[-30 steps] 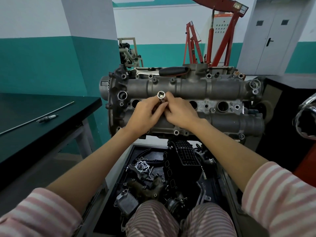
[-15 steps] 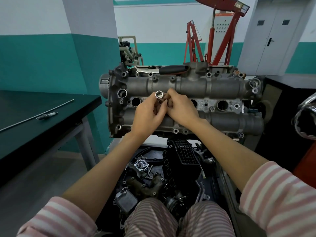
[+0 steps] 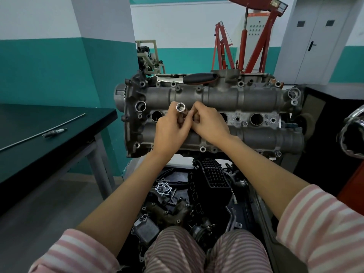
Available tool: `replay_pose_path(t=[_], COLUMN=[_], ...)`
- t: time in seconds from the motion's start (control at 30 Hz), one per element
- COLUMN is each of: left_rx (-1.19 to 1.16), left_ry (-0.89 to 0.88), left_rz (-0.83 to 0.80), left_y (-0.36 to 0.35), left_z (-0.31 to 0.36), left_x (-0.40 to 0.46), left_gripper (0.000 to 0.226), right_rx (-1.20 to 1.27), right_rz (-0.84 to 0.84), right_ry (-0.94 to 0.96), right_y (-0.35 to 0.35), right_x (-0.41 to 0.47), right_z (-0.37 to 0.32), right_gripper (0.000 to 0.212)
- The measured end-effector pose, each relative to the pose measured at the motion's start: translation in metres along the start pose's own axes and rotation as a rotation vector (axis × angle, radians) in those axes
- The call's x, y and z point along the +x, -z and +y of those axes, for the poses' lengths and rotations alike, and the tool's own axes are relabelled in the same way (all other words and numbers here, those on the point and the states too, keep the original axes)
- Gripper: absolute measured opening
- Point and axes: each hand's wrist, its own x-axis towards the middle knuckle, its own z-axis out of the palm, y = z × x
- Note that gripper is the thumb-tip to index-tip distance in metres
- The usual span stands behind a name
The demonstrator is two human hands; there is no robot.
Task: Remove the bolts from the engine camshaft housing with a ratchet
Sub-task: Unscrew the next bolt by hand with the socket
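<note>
Your left hand (image 3: 169, 133) grips the socket (image 3: 180, 107); your right hand (image 3: 208, 123) pinches something hidden. Next, fit it to the ratchet (image 3: 197, 78).

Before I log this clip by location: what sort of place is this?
Most likely an auto repair or training workshop: a bare engine sits on a stand, a red engine hoist stands behind it, and removed engine parts lie in a tray below.

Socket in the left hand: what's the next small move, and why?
Probably carry the socket back to the ratchet lying on the housing's far edge and fit it. Both hands hold only the socket, and bolts still sit along the housing.
</note>
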Motion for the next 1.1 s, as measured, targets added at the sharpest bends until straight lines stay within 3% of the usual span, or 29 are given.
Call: replay_pose_path(t=[0.23,0.43,0.57,0.77,0.93,1.1], left_rx=[0.09,0.024,0.021,0.074,0.059,0.022], left_ry=[-0.069,0.015,0.014,-0.048,-0.008,0.023], left_rz=[-0.087,-0.022,-0.02,-0.067,-0.023,-0.022], left_y=[0.0051,0.0036,0.0037,0.0044,0.0026,0.0012], left_z=[-0.001,0.0006,0.0016,0.0021,0.0002,-0.0005], left_x=[-0.0013,0.0018,0.0011,-0.0014,0.0004,-0.0002], left_gripper=[0.02,0.027,0.025,0.015,0.021,0.026], right_rx=[-0.046,-0.023,-0.033,-0.105,-0.177,-0.069], right_rz=[-0.01,-0.002,0.003,-0.018,0.011,0.016], right_ry=[0.05,0.021,0.005,0.062,0.147,0.03], right_y=[-0.001,-0.0003,-0.0002,-0.0006,-0.0026,-0.0021], right_x=[-0.0014,-0.0011,-0.0005,-0.0034,-0.0061,-0.0028], right_z=[0.0014,-0.0014,-0.0003,-0.0019,-0.0023,-0.0021], right_gripper=[0.007,0.027,0.012,0.009,0.022,0.02])
